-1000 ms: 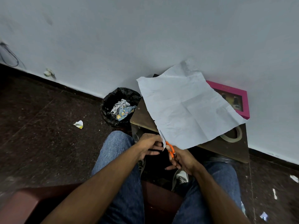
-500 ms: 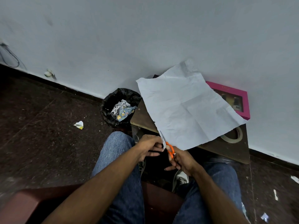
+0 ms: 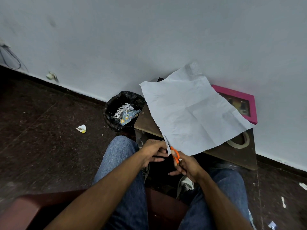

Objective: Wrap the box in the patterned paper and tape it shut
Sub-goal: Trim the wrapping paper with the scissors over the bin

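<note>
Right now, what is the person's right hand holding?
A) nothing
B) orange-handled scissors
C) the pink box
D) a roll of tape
B: the right hand grips the orange-handled scissors at the near edge of the paper; the roll of tape and pink box lie untouched on the table.

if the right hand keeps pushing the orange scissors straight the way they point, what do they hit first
Probably just more of the crumpled white paper sheet: the orange-handled scissors in the right hand already bite its near-left edge.
</note>
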Demonstrator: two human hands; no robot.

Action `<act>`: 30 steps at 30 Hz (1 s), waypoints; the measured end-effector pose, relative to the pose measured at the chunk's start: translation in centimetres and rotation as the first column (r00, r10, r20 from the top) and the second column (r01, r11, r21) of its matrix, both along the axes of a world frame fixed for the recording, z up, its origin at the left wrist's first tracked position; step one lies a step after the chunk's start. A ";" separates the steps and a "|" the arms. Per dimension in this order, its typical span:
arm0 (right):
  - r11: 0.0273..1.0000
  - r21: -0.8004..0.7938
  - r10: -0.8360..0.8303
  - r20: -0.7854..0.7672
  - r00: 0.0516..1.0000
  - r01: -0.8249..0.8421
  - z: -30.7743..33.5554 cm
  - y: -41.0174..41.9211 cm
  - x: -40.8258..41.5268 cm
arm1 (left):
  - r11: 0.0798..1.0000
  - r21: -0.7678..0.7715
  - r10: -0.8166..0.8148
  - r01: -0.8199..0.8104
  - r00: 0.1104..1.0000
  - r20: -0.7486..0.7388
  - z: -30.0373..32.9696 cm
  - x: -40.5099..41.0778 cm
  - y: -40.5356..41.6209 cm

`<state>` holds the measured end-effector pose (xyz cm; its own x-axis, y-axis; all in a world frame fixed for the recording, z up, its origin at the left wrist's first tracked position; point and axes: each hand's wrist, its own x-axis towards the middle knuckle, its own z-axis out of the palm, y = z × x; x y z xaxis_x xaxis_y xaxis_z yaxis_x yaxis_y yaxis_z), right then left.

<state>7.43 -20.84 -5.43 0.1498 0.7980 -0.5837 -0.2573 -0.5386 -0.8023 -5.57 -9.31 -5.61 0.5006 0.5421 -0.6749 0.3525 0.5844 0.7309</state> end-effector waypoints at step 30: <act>0.980 -0.060 0.189 -0.016 0.982 -0.190 2.6 -1.8 -1.2 | 0.984 0.049 0.168 -0.168 0.986 0.012 -0.1 0.1 -0.2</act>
<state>6.25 -22.68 -2.80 -0.0067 0.7742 -0.6330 -0.1533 -0.6263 -0.7644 -5.43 -9.48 -5.76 0.4044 0.6520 -0.6414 0.2468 0.5975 0.7629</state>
